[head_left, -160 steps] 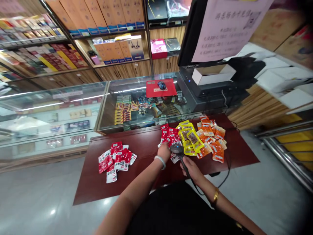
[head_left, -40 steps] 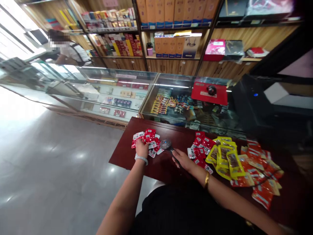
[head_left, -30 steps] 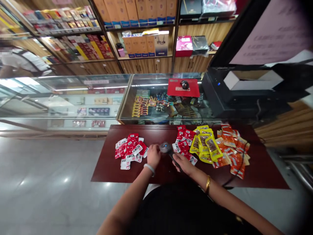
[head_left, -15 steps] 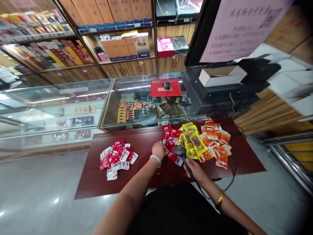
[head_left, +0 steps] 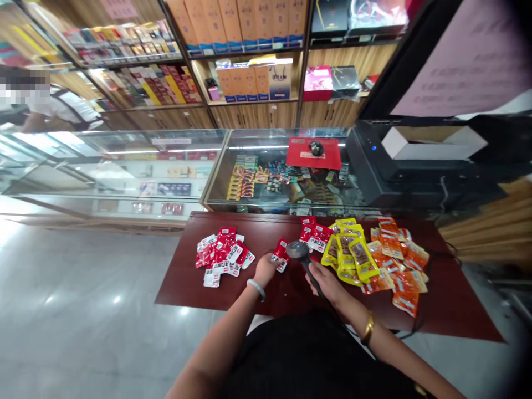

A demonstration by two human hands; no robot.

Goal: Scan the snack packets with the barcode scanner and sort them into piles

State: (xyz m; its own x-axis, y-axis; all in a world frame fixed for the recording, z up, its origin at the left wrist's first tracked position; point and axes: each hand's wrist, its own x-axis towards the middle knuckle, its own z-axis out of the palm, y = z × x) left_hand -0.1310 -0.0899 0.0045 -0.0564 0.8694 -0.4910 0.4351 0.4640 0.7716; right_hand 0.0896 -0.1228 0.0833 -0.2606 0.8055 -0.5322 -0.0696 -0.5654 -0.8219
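Note:
My left hand, a pale bangle at its wrist, pinches a small red and white snack packet low over the dark red table. In my right hand is a black barcode scanner, its head close to the packet's right side. Behind the scanner lie a few red packets, touching a pile of yellow packets. Orange packets are spread to the right of the yellow ones. A separate heap of red and white packets sits left of my left hand.
Beyond the table stands a glass display counter bearing a red mat with a black mouse. A dark machine with a white open box is at right. Shelves line the back. Another person is at far left.
My left hand has moved left, drawing one red packet away from the middle red group. The scanner follows leftward, over the table beside that packet. The view has shifted left, bringing the other person into sight.

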